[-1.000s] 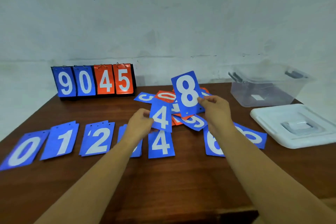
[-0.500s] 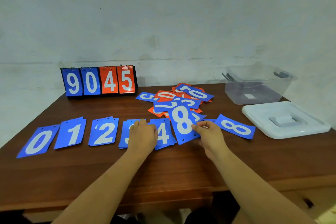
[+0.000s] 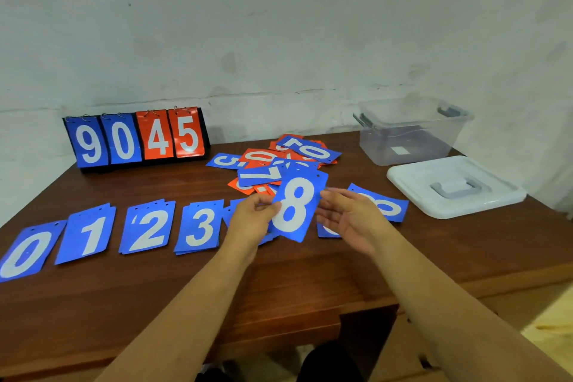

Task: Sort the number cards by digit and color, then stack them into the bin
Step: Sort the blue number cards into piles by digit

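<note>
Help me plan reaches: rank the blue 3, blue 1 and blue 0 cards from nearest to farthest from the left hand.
1. Blue 3, beside the left hand.
2. Blue 1, further left.
3. Blue 0, row's left end.

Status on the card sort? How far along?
Done: blue 0, blue 1, blue 2 and blue 3 lie in a row along the front. In hand: the left hand pinches a blue 8 card; the right hand is open beside it. Left: the mixed blue and orange heap is unsorted, and the clear bin shows no cards, its lid off beside it.
</note>
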The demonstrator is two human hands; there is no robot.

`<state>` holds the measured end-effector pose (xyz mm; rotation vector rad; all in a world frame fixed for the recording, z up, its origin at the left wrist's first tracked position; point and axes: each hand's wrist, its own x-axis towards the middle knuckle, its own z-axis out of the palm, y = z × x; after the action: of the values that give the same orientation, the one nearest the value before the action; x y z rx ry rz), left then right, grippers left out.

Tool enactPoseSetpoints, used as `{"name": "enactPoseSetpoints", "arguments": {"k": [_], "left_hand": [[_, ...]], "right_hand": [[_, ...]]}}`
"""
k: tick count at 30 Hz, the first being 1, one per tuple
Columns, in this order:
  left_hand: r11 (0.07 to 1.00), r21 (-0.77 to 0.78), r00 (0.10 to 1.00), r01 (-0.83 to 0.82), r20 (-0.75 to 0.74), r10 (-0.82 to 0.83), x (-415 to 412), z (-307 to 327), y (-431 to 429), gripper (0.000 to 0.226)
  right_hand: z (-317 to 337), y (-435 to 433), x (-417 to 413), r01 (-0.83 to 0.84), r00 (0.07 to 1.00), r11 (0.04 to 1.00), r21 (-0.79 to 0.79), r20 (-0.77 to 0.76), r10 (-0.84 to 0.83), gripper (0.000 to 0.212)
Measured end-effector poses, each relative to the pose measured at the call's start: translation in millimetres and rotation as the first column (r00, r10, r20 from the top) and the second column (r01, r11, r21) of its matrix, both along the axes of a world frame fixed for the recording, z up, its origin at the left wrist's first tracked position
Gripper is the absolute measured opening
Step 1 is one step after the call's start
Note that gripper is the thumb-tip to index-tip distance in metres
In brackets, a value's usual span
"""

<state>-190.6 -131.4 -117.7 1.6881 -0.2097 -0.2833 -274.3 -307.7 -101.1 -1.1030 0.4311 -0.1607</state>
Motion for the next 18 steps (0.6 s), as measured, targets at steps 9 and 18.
{"name": "enactPoseSetpoints", "arguments": {"k": [9,18], "left_hand": [[0.936,0.344,0.955,0.077,0.244,-0.169,-27,-16,-60,0.03],[0.599,0.801,0.637,0.005,0.46,-0.619,-18,-45,-79,0.041]], "right_hand": [[-20,-48,2,0.191,0.964,0.783,-0.592,-0.038,-0.264,0.036],[-13,-125,19,0.031,0.918,0.243,-0.97,-0.068,-0.39,0.028]]}}
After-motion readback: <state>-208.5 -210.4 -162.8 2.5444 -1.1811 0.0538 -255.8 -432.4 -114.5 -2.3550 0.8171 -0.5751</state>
